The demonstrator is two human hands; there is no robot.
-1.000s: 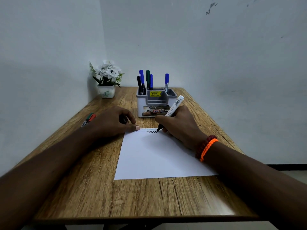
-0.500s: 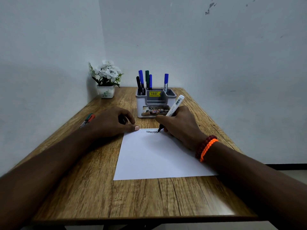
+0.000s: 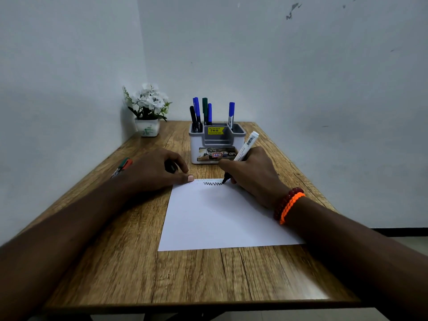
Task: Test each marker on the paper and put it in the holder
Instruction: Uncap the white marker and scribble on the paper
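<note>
Right hand (image 3: 252, 174) pinches the white marker (image 3: 245, 147), tip down on the paper's (image 3: 222, 216) far edge at the end of a black zigzag (image 3: 213, 183). Left hand (image 3: 157, 172) pins the far-left corner, fingers curled around something dark, I can't tell what. Holder (image 3: 216, 144) stands just beyond. I'd keep pressure light, the corner pinned, and stop short of the edge. Two markers (image 3: 122, 165) wait left.

Rectangular brown wood-grain table (image 3: 129, 262): slight sheen (near edge). White paper sheet (image 3: 220, 218): matt, smooth. Grey-and-white plastic holder (image 3: 216, 144): smooth.
</note>
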